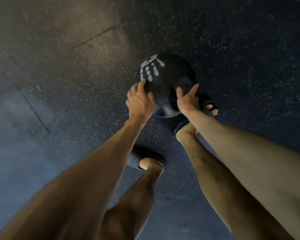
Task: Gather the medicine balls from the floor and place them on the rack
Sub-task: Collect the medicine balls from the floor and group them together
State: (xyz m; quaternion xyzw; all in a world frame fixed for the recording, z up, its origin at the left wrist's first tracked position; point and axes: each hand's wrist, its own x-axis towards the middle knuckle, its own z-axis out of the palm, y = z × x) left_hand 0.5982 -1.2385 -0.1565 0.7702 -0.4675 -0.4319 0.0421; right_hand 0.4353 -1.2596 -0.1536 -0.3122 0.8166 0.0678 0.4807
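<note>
From the head view, looking straight down, the job is at the pick-up step. One black medicine ball (164,84) with a white handprint (150,69) on it sits low, over the dark speckled floor (249,49). It is right next to a foot in a dark sandal (203,98). I cannot tell if the ball is resting on the floor or is just off it.

The left hand (139,99) is on the left side of the ball, and its fingers (142,84) bend over the round top edge, close together. The right hand (187,101) is on the right side. Its thumb and one finger (179,91) stick out straight in a V shape and lie flat on the ball. The other fingers are hidden, so I cannot say how they sit. The picture is a bit blurry too.

I think the next move is to squeeze the ball between both hands and lift it up. A ball like this is likely heavy, so both hands need a firm hold — and the toes are close, so it must not slip.

The rack does not show in this view — so I cannot say where it is or what is on it. No other balls show here either.
</note>
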